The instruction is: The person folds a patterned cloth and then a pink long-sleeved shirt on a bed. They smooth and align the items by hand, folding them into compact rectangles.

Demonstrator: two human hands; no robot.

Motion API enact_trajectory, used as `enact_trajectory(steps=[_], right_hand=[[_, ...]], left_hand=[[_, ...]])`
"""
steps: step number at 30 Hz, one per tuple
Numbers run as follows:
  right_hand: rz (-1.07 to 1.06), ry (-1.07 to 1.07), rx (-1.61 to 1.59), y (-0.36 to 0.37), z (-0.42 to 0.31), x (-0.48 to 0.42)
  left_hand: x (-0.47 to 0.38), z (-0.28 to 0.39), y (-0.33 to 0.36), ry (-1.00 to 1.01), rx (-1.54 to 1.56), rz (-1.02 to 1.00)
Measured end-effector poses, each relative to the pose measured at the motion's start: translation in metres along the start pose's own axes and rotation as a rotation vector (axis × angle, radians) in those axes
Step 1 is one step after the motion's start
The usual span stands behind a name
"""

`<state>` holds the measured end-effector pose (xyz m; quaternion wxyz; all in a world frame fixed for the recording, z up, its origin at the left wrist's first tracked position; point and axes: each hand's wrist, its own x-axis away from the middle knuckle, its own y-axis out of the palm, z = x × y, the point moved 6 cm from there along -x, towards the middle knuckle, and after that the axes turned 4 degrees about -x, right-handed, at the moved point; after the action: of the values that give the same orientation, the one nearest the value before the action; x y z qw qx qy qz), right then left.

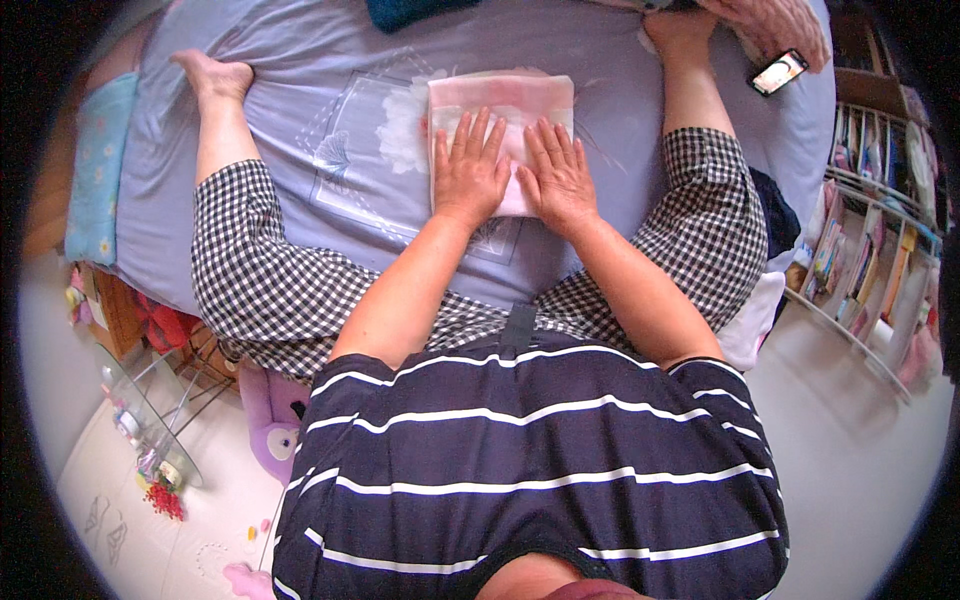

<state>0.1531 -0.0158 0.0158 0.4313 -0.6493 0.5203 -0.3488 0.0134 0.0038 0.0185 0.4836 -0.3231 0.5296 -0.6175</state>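
Observation:
A folded pink and white cloth [500,94], roughly square, lies flat on the lavender bed sheet [300,217] between my spread legs. My left hand [471,176] rests palm down on its left half, fingers a little apart and pointing away from me. Palm down on the right half is my right hand [559,176], its fingers also slightly spread. The two thumbs come close together near the cloth's middle. Neither hand grips anything. My palms and forearms cover much of the cloth's near part.
A lit smartphone [778,72] lies at the bed's far right, beside a pink fluffy textile [780,30]. A dark cloth [776,214] sits by my right knee. Blue floral fabric [101,172] hangs over the left edge. Shelves [862,255] stand right, a glass table [150,412] left.

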Motion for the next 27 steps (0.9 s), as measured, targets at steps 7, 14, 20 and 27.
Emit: enact_trajectory(steps=[7,14,20,27], right_hand=[[0.014,-0.004,-0.047,0.004,0.009,-0.008],[0.235,0.472,-0.793,-0.004,0.037,0.015],[-0.037,0.771,-1.476,-0.011,0.024,0.046],[-0.171,0.77,-0.844,-0.001,0.03,0.059]], left_hand=[[0.015,-0.018,-0.005,-0.142,0.11,0.135],[0.048,-0.061,0.004,-0.758,1.068,-0.028],[0.053,-0.064,-0.011,-0.843,1.393,-0.381],[0.055,-0.08,-0.045,-0.404,0.349,-0.303]])
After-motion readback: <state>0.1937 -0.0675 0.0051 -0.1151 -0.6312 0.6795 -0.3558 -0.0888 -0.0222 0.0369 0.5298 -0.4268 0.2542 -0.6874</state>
